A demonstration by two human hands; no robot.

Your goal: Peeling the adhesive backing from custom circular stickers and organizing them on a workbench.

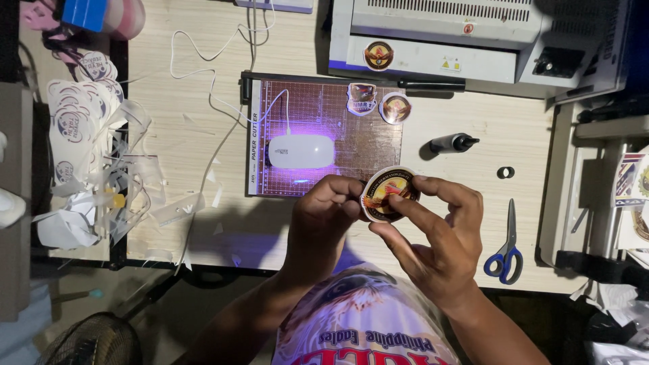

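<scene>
Both my hands hold a round emblem sticker (387,192) with a white rim and a dark, orange and red picture, just above the near edge of the wooden table (203,135). My left hand (323,220) pinches its left side. My right hand (433,233) grips its right side, with the forefinger lying across the lower face. Behind the sticker, on the brown paper cutter board (318,128), a small white lamp (301,151) glows violet. Two more emblem stickers (378,103) lie at the board's far right corner.
A white laminating machine (439,37) stands at the back with another round sticker on it. A small black bottle (451,142), a black ring (505,172) and blue-handled scissors (506,250) lie to the right. Paper and film offcuts (94,169) pile up at left. A fan (94,341) stands below.
</scene>
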